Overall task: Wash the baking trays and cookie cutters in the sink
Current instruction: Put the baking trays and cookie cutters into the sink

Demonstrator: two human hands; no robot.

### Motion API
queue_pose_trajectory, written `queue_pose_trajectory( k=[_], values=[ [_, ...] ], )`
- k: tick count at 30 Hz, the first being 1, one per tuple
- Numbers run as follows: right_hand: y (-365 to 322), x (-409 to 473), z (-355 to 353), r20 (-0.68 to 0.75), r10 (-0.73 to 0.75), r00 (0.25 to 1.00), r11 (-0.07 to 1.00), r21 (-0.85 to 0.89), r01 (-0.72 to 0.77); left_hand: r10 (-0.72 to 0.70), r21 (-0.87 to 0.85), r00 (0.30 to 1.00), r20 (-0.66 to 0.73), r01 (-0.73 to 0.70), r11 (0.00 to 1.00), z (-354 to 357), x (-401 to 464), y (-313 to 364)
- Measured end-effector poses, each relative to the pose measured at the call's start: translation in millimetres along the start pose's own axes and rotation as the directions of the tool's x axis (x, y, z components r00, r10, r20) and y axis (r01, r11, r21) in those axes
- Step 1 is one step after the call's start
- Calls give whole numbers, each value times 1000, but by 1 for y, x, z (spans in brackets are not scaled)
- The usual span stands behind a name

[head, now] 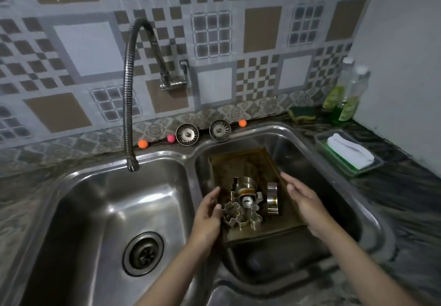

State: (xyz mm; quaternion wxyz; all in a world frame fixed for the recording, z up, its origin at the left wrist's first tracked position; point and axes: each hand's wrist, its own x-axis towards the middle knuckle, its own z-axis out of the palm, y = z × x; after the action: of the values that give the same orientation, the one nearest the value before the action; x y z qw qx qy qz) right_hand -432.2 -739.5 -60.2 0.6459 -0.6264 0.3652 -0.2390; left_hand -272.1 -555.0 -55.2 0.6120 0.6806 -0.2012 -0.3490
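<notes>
A dark, stained baking tray [241, 162] sits tilted in the right basin [372, 212] of a steel double sink. Several metal cookie cutters [245, 200] lie heaped on its near half, among them a flower shape and a round ring. My left hand [207, 217] grips the tray's left edge, thumb beside the flower cutter. Against the tray's right edge is my right hand [307, 205], fingers stretched along it. The tray's near edge hangs above the basin floor. No water runs.
The flexible tap [127, 91] ends over the left basin [107, 198], whose drain is uncovered. Two strainers [187, 134] and small coloured balls [142, 144] line the back ledge. A sponge [301, 113], soap bottles [350, 93] and a green dish holding a white cloth [348, 153] stand at right.
</notes>
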Motion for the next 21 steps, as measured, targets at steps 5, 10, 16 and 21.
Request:
queue_pose_trajectory(
  k=[5, 10, 16, 21],
  values=[
    [8, 20, -14, -52, 42, 998, 999, -10, -43, 4, 20, 999, 31, -4, 1000, 13, 25, -8],
    [16, 34, -22, -61, 145, 988, 989, 44, -142, -51, 12, 998, 25, 51, 999, 23, 48, -21],
    [31, 72, -39, 3, 328, 945, 927, 193, -322, -155, -58, 987, -32, 153, 987, 49, 68, -32],
    [56, 110, -48, 60, 383, 922, 892, 235, -385, -225, -173, 963, -147, 199, 965, 76, 90, -53]
  ],
)
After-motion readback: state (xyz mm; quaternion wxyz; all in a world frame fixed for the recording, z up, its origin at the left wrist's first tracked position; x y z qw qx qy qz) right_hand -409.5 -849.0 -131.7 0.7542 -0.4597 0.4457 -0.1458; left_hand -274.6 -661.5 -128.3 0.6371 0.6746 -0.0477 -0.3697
